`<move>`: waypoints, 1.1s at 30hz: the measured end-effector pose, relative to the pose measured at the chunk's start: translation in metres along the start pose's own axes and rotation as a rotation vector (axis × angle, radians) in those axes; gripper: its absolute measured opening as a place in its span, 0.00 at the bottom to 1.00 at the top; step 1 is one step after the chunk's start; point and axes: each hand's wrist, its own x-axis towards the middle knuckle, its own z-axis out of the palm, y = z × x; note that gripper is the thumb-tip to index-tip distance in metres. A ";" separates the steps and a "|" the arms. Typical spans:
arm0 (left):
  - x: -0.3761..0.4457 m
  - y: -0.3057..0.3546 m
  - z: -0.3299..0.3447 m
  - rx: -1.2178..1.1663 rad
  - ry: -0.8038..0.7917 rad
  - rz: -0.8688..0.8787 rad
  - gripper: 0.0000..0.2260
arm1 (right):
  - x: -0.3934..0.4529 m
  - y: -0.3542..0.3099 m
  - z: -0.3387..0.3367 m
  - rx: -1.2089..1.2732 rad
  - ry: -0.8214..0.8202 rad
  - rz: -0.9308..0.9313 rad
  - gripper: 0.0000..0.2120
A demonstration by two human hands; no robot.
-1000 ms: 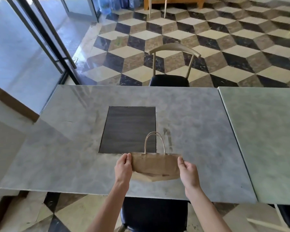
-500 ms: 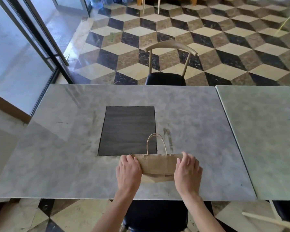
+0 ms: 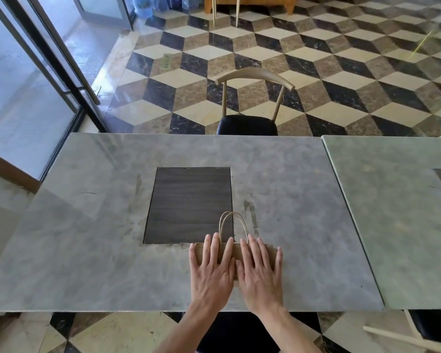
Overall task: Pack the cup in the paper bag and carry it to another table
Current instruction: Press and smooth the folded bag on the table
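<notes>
Kraft-paper bag (image 3: pixel 271 252), folded flat near the tabletop's near edge, handles (image 3: pixel 233 225) lying toward the dark inset panel (image 3: pixel 189 205). Left hand (image 3: pixel 211 273) and right hand (image 3: pixel 261 272) press it, fingers spread flat, gripping nothing. Likely light, thin, easily creased — best lifted by the twisted handles. Marble table (image 3: pixel 87 238), smooth; second table (image 3: pixel 392 212) abuts its right edge. No cup visible.

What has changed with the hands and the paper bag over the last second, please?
The left hand and right hand let go of the paper bag's side edges, moved inward and now lie flat on top of it, pressing it down. The bag remains on the grey table, its handles pointing away. No cup is visible.
</notes>
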 end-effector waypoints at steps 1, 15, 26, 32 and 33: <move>0.002 0.000 0.000 -0.002 -0.003 0.005 0.22 | 0.002 0.000 -0.001 0.023 -0.016 0.010 0.27; 0.025 -0.025 -0.018 0.148 -0.160 0.239 0.40 | 0.025 0.025 -0.011 -0.108 -0.311 -0.165 0.46; 0.012 -0.022 -0.016 0.171 -0.111 0.198 0.51 | 0.014 0.017 -0.010 -0.114 -0.185 -0.141 0.55; 0.007 -0.001 -0.016 0.162 -0.150 0.091 0.49 | 0.011 0.006 -0.003 -0.119 -0.128 -0.066 0.54; 0.005 0.001 -0.015 0.167 -0.149 0.085 0.48 | 0.011 0.005 -0.002 -0.126 -0.111 -0.063 0.52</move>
